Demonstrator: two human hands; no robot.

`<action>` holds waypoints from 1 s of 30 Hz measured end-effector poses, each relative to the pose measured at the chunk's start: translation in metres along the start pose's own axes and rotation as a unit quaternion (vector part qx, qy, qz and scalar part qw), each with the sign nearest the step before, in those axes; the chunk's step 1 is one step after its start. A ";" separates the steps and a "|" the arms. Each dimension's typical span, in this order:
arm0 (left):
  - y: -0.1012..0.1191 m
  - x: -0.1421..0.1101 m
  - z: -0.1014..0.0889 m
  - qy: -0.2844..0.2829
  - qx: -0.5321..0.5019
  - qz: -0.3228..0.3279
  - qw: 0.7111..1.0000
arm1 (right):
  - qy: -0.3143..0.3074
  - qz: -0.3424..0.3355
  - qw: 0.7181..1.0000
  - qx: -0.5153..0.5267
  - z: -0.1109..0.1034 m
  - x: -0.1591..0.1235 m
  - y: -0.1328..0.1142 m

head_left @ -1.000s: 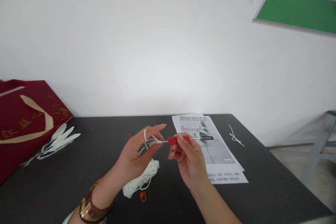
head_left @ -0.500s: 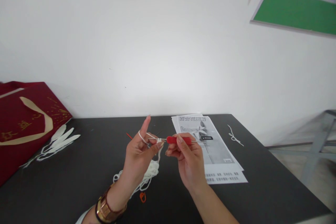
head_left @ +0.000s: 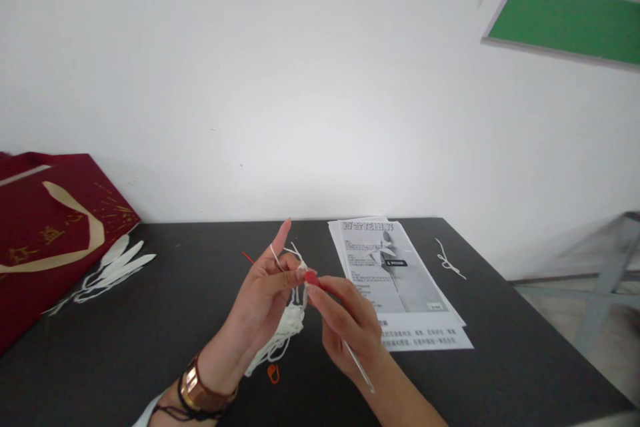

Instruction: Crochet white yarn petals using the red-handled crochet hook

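Note:
My left hand (head_left: 273,283) pinches a small piece of white yarn work (head_left: 302,268) between thumb and fingers. A strand of the yarn loops round its raised index finger. In my right hand (head_left: 350,317) is a crochet hook (head_left: 311,278) with a red grip, its thin metal end sticking out below the palm. The hook's far tip meets the yarn at the left fingertips; its exact place in the stitches is too small to make out. Below the hands lies a loose bundle of white yarn (head_left: 287,330), with an orange stitch marker (head_left: 273,373) beside it.
Printed pattern sheets (head_left: 415,290) lie right of my hands on the dark table (head_left: 195,340). Farther right is a short knotted white yarn piece (head_left: 447,263). White crocheted petals (head_left: 123,267) rest at left against a dark red gift bag (head_left: 65,213). A thin red stick (head_left: 248,257) shows behind my left hand.
My right hand has turned and moved left, close to the left fingers. The hook, level before, now angles so its back end points down toward me.

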State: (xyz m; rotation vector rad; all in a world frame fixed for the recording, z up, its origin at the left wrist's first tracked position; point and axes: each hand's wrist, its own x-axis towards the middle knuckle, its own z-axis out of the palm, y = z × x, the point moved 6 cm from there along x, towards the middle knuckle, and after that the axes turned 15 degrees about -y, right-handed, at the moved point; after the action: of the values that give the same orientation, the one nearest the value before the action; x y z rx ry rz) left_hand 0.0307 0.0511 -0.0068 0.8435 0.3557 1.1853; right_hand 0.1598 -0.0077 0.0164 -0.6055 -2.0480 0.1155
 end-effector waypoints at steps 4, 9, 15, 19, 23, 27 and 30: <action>0.005 0.002 -0.002 -0.052 -0.014 -0.047 0.997 | 0.026 0.052 0.990 0.125 -0.006 0.003 0.013; 0.012 0.001 0.005 -0.083 -0.027 -0.031 0.996 | 0.105 0.168 0.915 0.351 -0.004 0.005 0.035; 0.019 0.000 0.006 -0.086 -0.015 -0.002 0.996 | 0.131 0.193 0.854 0.465 -0.004 0.002 0.045; 0.022 -0.001 0.006 -0.097 -0.007 0.019 0.995 | 0.134 0.194 0.851 0.469 -0.010 0.001 0.048; 0.024 -0.002 0.008 -0.112 0.012 0.026 0.993 | 0.137 0.198 0.843 0.481 -0.013 0.003 0.048; 0.027 -0.002 0.009 -0.123 0.014 0.032 0.992 | 0.138 0.195 0.837 0.493 -0.015 0.005 0.047; 0.028 -0.003 0.009 -0.128 0.015 0.030 0.991 | 0.136 0.194 0.835 0.497 -0.016 0.005 0.048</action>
State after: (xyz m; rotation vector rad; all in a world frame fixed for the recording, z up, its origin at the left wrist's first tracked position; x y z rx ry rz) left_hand 0.0167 0.0486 0.0194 1.0269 0.1392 1.1133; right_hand 0.1882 0.0339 0.0139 -0.3157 -1.2918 1.1820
